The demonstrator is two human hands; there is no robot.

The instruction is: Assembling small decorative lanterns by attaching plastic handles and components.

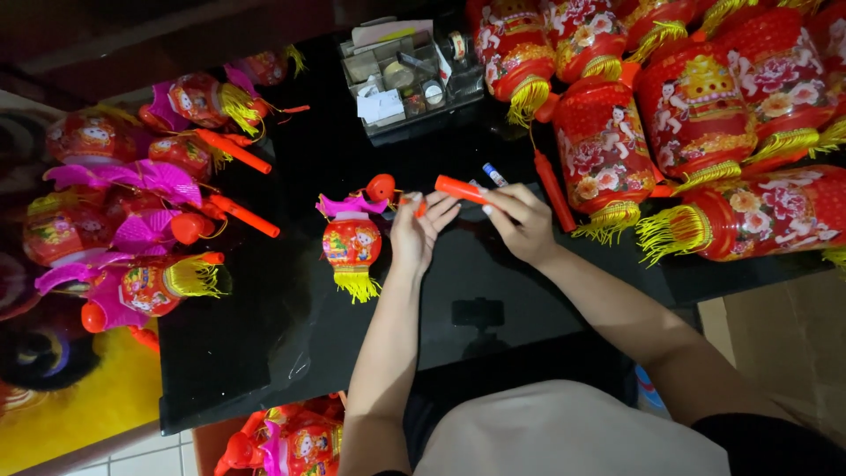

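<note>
A pale beige top and a dark lower garment are worn; forearms are left bare, no sleeves seen.

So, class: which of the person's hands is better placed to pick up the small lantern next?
Probably the left hand: it is right beside the small lantern, while the right hand grips the orange stick.

Seen from above: a person at a glossy black table (264, 353), both hands w/ an orange plastic handle (461, 189). Right hand (522, 219) grips it; left hand (421, 231) pinches its near end. Small red lantern (352, 244) w/ pink fan top & yellow fringe lies just left of the hands. Big red lanterns (696, 115) piled at right, small ones (132, 211) at left, grey organizer tray (407, 75) behind.
</note>
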